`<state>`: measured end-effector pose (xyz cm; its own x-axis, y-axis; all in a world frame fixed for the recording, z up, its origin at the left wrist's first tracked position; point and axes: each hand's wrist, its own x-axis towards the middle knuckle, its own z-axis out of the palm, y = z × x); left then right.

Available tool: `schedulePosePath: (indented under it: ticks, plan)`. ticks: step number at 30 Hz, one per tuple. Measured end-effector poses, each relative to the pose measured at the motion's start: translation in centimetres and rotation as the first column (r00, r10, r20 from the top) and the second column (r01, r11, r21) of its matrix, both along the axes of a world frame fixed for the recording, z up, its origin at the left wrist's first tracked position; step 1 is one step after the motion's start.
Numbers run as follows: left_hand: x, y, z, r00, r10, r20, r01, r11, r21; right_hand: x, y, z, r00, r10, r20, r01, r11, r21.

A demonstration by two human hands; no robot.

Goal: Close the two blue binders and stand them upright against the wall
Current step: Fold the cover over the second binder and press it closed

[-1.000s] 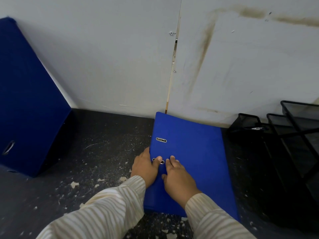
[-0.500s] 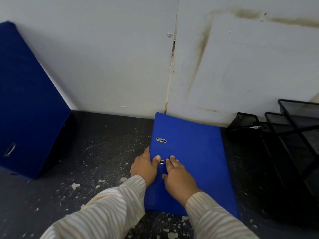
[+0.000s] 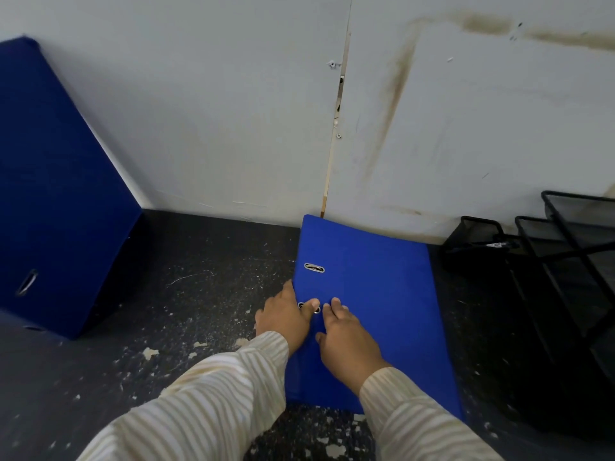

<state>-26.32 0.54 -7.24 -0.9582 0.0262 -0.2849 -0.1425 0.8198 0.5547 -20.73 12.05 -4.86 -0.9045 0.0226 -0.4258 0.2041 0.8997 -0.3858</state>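
Left grip (image 3: pixel 283 319) clamped on flat binder (image 3: pixel 376 291), right grip (image 3: pixel 346 341) spread atop it — wire rack (image 3: pixel 476 247) beside, second binder (image 3: pixel 60 194) leaning left.

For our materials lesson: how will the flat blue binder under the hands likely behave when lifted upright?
Probably stiff: the flat binder lies board-flat under the left hand and right hand. Smooth cover may slip. On edge it might tip without the wall.

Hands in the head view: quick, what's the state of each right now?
Left hand: grips the flat blue binder at its left edge, thumb on top.
Right hand: open, resting flat on that binder's cover.
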Motion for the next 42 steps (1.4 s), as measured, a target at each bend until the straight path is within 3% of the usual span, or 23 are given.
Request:
schedulePosePath:
  ticks: [10, 17, 23, 30, 34, 38, 40, 42]
  plan:
    - [0.7, -0.2, 0.1, 0.999, 0.015, -0.045, -0.013, 0.999, 0.052, 0.1, 0.1, 0.2, 1.000, -0.004, -0.006, 0.004, 1.000, -0.006]
    - [-0.7, 0.2, 0.4, 1.000, 0.023, 0.017, -0.024, 0.998, 0.060, -0.9, 0.6, 0.3, 0.982, -0.108, -0.155, 0.099, 0.993, -0.066]
    - [-4.1, 1.1, 0.6, 0.996, 0.055, 0.070, -0.063, 0.991, 0.116, -4.6, 1.6, 0.7, 0.993, -0.103, -0.060, 0.095, 0.989, -0.116]
    - [-5.6, 1.6, 0.1, 0.996, 0.077, 0.051, -0.083, 0.987, 0.135, -6.4, 1.8, 0.9, 0.999, -0.039, -0.009, 0.039, 0.999, -0.006]
    - [-6.7, 1.9, 0.3, 0.987, 0.101, 0.127, -0.120, 0.981, 0.151, -6.6, 1.6, 0.8, 0.999, -0.028, -0.028, 0.030, 0.997, 0.067]
    - [-7.9, 1.8, 0.5, 0.945, 0.129, 0.300, -0.221, 0.929, 0.298, -6.8, 1.7, 0.7, 1.000, 0.001, -0.021, 0.002, 0.995, 0.103]
    - [-8.1, 2.1, 0.5, 0.942, 0.145, 0.304, -0.227, 0.941, 0.252, -6.9, 1.8, 0.6, 1.000, 0.015, -0.024, -0.013, 0.993, 0.113]
    - [-7.8, 2.6, 0.6, 0.961, 0.157, 0.230, -0.186, 0.976, 0.112, -7.0, 1.7, 0.5, 0.999, 0.024, -0.033, -0.019, 0.992, 0.128]
